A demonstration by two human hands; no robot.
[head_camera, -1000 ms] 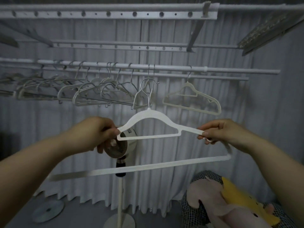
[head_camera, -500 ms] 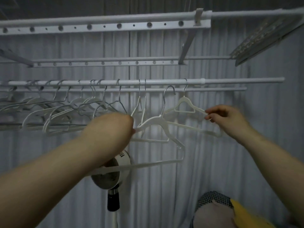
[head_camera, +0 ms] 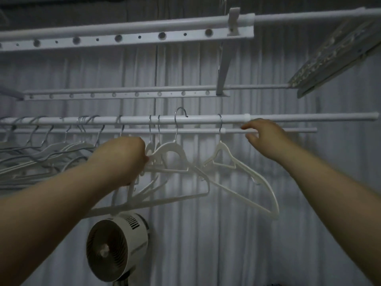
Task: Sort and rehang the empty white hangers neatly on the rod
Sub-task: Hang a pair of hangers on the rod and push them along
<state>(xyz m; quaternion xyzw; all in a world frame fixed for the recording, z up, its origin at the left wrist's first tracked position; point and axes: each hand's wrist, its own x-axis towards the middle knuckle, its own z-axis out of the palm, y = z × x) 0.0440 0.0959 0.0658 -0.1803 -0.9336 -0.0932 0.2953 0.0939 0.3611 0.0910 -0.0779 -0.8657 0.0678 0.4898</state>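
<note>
I'm mid-rehang: my left hand (head_camera: 123,155) grips the hanger (head_camera: 171,149) by its shoulder, hook arched just over the rod (head_camera: 206,120) among the other hangers (head_camera: 221,145), right hand (head_camera: 266,139) loose and empty by the rod; next, I judge, lower the hook on.

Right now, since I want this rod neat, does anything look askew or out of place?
Yes. The hanger the left hand holds sits high, its metal hook poking above the rod rather than resting on it. Further left, the bunched hangers lie crowded and tilted at mixed angles.
</note>
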